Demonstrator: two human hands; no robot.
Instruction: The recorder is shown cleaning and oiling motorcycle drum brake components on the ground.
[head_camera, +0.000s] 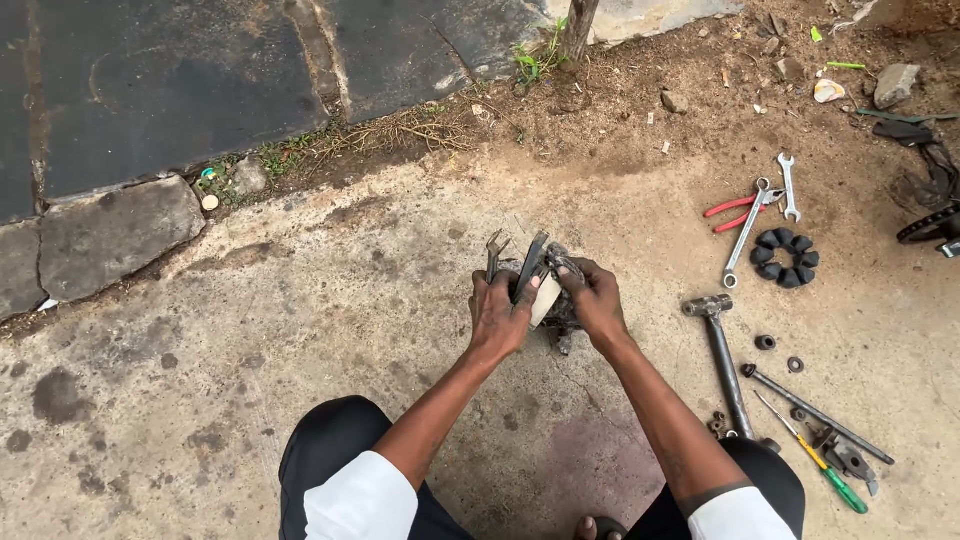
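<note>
on the stained concrete floor (300, 330), your left hand (500, 315) grips pliers (528, 262); your right hand (595, 300) seems closed on a dark metal part (560, 320) between them, hammer (722, 355) nearby.

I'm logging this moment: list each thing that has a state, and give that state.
left hand: closed around dark pliers, handles up
right hand: gripping a grimy metal part
red-handled pliers: on the ground, handles spread
hammer: lying flat
two wrenches: lying crossed
black ribbed ring: lying flat
green-handled screwdriver: lying flat
</note>
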